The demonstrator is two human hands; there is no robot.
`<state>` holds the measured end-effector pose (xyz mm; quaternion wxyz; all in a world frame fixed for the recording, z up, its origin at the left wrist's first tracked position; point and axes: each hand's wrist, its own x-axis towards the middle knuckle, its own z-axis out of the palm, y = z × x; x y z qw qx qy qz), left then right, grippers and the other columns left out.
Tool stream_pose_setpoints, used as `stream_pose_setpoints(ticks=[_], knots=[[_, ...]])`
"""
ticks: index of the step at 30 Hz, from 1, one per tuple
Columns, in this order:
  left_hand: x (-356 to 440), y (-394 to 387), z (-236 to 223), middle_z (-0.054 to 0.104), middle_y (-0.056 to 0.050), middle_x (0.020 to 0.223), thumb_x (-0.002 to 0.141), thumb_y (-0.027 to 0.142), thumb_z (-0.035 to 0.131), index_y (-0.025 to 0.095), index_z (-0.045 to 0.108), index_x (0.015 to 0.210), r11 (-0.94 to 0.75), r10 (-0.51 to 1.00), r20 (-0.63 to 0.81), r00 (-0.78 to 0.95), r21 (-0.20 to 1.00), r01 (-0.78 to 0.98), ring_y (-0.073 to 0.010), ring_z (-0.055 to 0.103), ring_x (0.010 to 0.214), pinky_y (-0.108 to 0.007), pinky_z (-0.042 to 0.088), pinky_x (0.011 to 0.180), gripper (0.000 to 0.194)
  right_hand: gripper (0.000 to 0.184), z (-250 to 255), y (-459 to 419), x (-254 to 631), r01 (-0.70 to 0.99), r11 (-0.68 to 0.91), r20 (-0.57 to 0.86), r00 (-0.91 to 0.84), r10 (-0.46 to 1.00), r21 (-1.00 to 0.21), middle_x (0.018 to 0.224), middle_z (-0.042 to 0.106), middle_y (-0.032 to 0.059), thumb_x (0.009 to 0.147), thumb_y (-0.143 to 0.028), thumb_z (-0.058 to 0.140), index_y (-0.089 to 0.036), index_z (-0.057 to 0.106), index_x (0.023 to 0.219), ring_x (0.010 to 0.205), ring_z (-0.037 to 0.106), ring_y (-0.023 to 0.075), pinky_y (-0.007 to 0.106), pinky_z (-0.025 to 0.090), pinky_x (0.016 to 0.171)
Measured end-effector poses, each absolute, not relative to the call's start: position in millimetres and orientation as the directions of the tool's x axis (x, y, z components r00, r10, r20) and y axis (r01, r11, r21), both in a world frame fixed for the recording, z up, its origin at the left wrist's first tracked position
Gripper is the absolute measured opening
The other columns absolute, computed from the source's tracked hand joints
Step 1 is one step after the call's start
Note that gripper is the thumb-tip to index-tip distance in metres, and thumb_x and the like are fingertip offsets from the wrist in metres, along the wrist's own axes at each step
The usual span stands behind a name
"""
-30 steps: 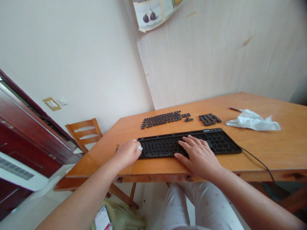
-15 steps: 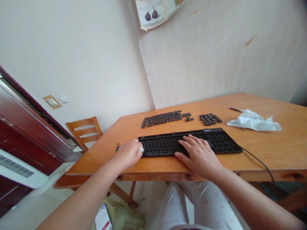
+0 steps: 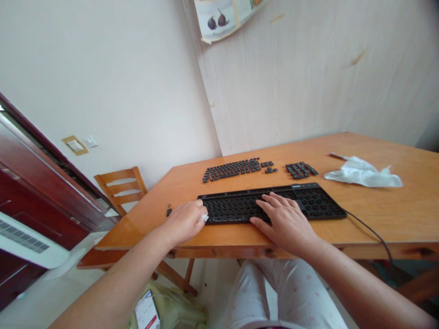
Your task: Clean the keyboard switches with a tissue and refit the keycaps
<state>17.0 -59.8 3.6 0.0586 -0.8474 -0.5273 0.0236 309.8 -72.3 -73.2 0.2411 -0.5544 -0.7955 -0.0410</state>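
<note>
A black keyboard [image 3: 230, 205] with its keycaps off lies near the table's front edge. My left hand [image 3: 188, 220] is closed around a small white wad of tissue [image 3: 204, 217] at the keyboard's left end; most of the wad is hidden by the fingers. My right hand [image 3: 286, 219] lies open, fingers spread, on the keyboard right of its middle. Behind the keyboard the loose keycaps [image 3: 236, 169] are laid out in keyboard order, with the number pad keycaps [image 3: 301, 170] grouped to the right.
A crumpled white cloth [image 3: 363, 173] lies at the right, beside a thin stick-like tool [image 3: 339, 156]. A small black-ended tool [image 3: 169, 211] is left of my left hand. The keyboard's cable [image 3: 372, 230] runs over the table's front edge. A wooden chair [image 3: 123, 187] stands at the left.
My left hand has shifted slightly to the right with the white wad, showing more of the small black-ended tool. My right hand has stayed in place on the keyboard.
</note>
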Motion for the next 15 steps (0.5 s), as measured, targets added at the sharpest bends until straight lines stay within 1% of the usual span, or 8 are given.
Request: stream_pose_setpoints(ticks=[5, 8, 11, 13, 15], knots=[[10, -52, 3, 0.063, -0.003, 0.086, 0.081, 0.019, 0.052, 0.021, 0.065, 0.075, -0.42, 0.907, -0.029, 0.421, 0.05, 0.906, -0.0169, 0.06, 0.076, -0.026, 0.041, 0.067, 0.015, 0.059, -72, -73, 309, 0.903, 0.375, 0.425, -0.262, 0.867, -0.21, 0.143, 0.055, 0.0114, 0.093, -0.06, 0.042, -0.021, 0.06, 0.133, 0.137, 0.04, 0.0327, 0.051, 0.029, 0.109], [3, -47, 2, 0.066, -0.003, 0.086, 0.082, 0.024, 0.054, 0.02, 0.068, 0.08, -0.41, 0.905, -0.037, 0.423, 0.189, 0.892, -0.0165, 0.06, 0.077, -0.025, 0.043, 0.069, 0.015, 0.059, -72, -73, 309, 0.905, 0.372, 0.427, -0.259, 0.866, -0.207, 0.143, 0.055, 0.0114, 0.094, -0.06, 0.042, -0.02, 0.06, 0.134, 0.137, 0.04, 0.0329, 0.05, 0.029, 0.109], [-5, -39, -1, 0.067, -0.003, 0.084, 0.084, 0.032, 0.055, 0.018, 0.069, 0.084, -0.363, 0.928, 0.024, 0.372, 0.281, 0.888, -0.017, 0.061, 0.078, -0.026, 0.045, 0.069, 0.02, 0.059, -73, -73, 309, 0.905, 0.374, 0.434, -0.259, 0.863, -0.203, 0.143, 0.056, 0.0119, 0.094, -0.06, 0.042, -0.02, 0.06, 0.134, 0.137, 0.041, 0.0328, 0.051, 0.03, 0.109], [-8, -32, -3, 0.067, -0.003, 0.083, 0.084, 0.036, 0.056, 0.018, 0.069, 0.084, -0.334, 0.942, 0.09, 0.322, 0.294, 0.895, -0.0176, 0.061, 0.078, -0.027, 0.045, 0.07, 0.022, 0.059, -74, -72, 309, 0.905, 0.375, 0.436, -0.26, 0.862, -0.203, 0.142, 0.056, 0.0122, 0.094, -0.06, 0.042, -0.02, 0.06, 0.134, 0.137, 0.041, 0.0328, 0.051, 0.03, 0.108], [-10, -24, -5, 0.067, -0.003, 0.084, 0.084, 0.035, 0.055, 0.018, 0.069, 0.083, -0.325, 0.944, 0.153, 0.291, 0.298, 0.898, -0.0178, 0.061, 0.079, -0.027, 0.046, 0.071, 0.022, 0.06, -74, -72, 309, 0.905, 0.375, 0.438, -0.26, 0.861, -0.201, 0.142, 0.056, 0.0123, 0.094, -0.061, 0.042, -0.02, 0.06, 0.134, 0.137, 0.041, 0.0329, 0.051, 0.03, 0.108]])
